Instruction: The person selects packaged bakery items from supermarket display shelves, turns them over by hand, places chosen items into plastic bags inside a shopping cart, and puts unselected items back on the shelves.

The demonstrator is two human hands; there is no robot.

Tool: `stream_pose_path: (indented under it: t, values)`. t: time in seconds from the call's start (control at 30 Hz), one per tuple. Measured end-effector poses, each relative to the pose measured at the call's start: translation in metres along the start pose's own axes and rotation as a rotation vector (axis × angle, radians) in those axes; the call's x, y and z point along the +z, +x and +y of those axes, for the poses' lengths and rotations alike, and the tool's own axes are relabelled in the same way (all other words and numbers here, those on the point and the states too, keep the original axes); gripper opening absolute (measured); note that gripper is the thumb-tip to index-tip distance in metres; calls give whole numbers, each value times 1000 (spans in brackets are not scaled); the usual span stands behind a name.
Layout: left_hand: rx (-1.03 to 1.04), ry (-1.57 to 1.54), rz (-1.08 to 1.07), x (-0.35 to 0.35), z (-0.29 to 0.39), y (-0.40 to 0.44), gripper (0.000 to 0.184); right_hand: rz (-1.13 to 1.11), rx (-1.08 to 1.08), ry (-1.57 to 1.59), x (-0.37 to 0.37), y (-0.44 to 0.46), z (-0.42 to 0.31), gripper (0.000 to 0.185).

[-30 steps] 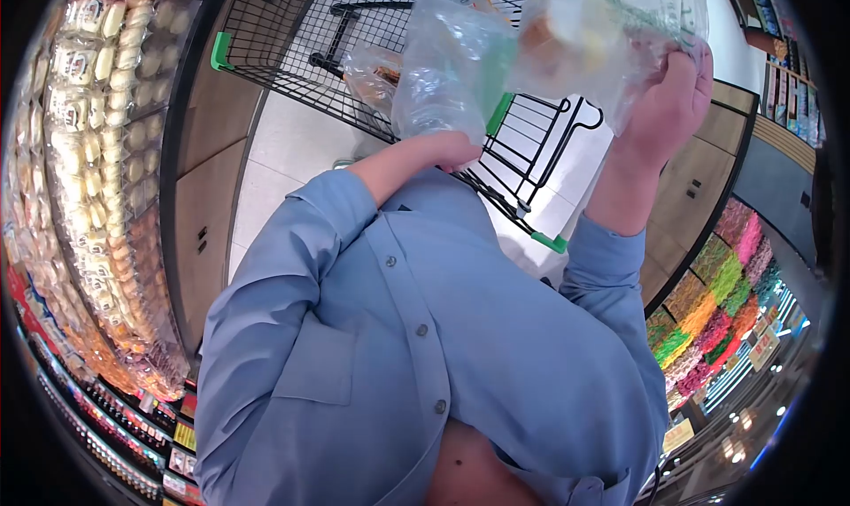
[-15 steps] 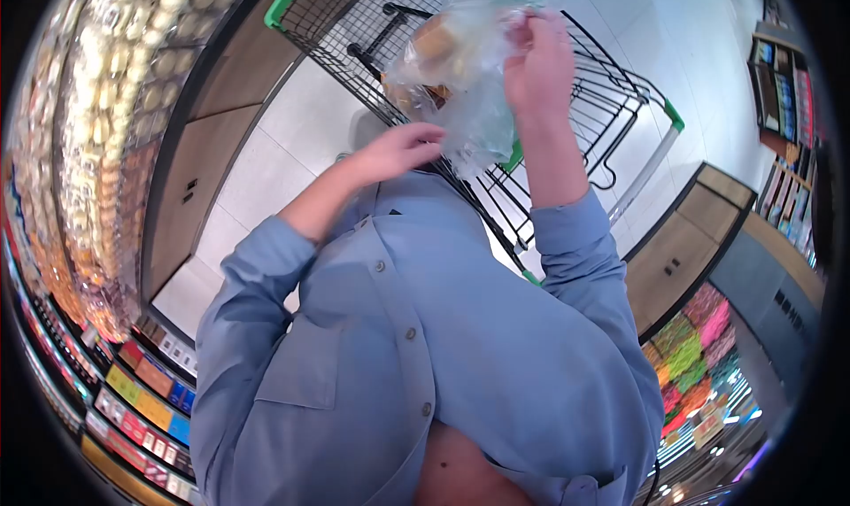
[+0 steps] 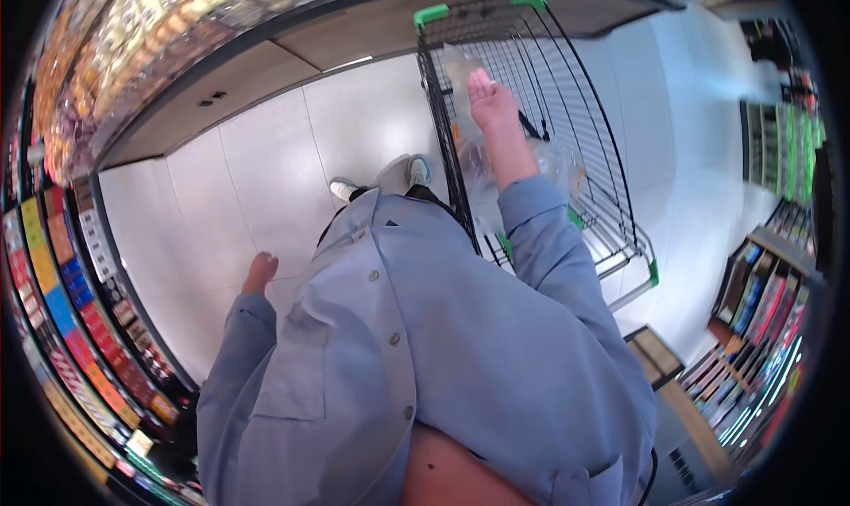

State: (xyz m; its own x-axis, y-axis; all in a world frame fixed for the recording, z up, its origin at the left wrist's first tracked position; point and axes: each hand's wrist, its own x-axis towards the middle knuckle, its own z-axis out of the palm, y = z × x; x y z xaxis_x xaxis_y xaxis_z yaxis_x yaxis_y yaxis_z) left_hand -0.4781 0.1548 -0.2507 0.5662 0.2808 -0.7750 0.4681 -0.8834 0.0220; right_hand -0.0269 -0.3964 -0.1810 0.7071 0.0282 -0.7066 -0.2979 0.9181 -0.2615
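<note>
My right hand (image 3: 492, 103) reaches over the shopping cart (image 3: 611, 143), palm turned up and fingers stretched out, with nothing seen in it. Inside the cart, clear plastic bags (image 3: 556, 165) lie beneath and beside my right forearm. A pale beige packet (image 3: 462, 65) shows just beyond the fingertips; I cannot tell whether they touch it. Away from the cart, my left hand (image 3: 261, 270) hangs low at my side over the floor. Its fingers are foreshortened, so their pose is unclear.
A display of wrapped goods (image 3: 150, 37) rises above a wooden base (image 3: 239, 85) ahead and to the left. Shelves of colourful boxes (image 3: 75, 285) stand at far left. My shoes (image 3: 345, 188) are on the pale tiled floor (image 3: 266, 169). More shelving (image 3: 766, 285) is on the right.
My right hand has let go of the plastic bag, which is now down in the cart. My left hand has swung away to my left side. The view has turned relative to cart and shelves.
</note>
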Motion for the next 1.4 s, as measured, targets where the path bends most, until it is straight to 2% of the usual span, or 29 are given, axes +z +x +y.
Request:
stream_pose_path:
  t: [0.07,0.13,0.27,0.33,0.37,0.43,0.5,0.53,0.57,0.63,0.7,0.73,0.8,0.87,1.0,1.07,1.13,1.2,1.27,1.4]
  values:
    - [-42,-70,0,36,-10,-29,39,-23,-6,-72,5,17,24,37]
    - [-137,-366,-16,57,3,-55,37,-44,-10,-141,23,20,44,40]
    - [-117,-570,16,72,30,-75,38,-225,-56,72,54,22,55,44]
    - [-207,-1210,-119,97,20,-63,39,-229,-137,-16,55,25,56,46]
    - [-206,-1234,-117,101,17,-57,39,-241,-132,-36,52,25,54,46]
    - [-50,-741,3,74,17,-44,39,-136,-262,-726,37,26,53,55]
    - [-59,-756,78,59,10,-32,39,30,-306,-1314,23,18,60,63]
    - [-72,-755,149,54,6,-25,40,-56,-555,-1475,-4,26,67,65]
    - [-67,-768,152,50,-1,-17,40,-29,-576,-1609,-16,17,73,59]
    - [-107,-853,96,44,-19,-5,40,166,-608,-2189,-36,-2,80,51]
    - [-88,-851,119,42,-27,-3,40,247,-656,-2231,-52,-16,83,38]
    - [-74,-842,141,39,-33,-1,41,252,-670,-2220,-65,-14,79,38]
    - [39,-751,137,56,-54,21,42,75,-536,-1997,-85,-7,68,34]
    - [26,-717,106,28,-51,9,43,55,-603,-2035,-85,-19,71,33]
    - [105,-677,176,28,-71,32,44,62,-765,-2147,-92,-33,83,33]
    - [38,-750,192,13,-71,26,44,29,-824,-2187,-101,-35,86,35]
    - [45,-743,230,18,-75,33,44,28,-672,-2165,-107,-35,87,35]
    - [45,-746,270,22,-73,36,44,33,-671,-2224,-121,-30,90,37]
    - [-27,-883,224,20,-68,25,43,43,-543,-2155,-135,-24,94,38]
    - [-4,-884,232,70,-67,43,43,-54,-529,-2332,-105,-52,116,42]
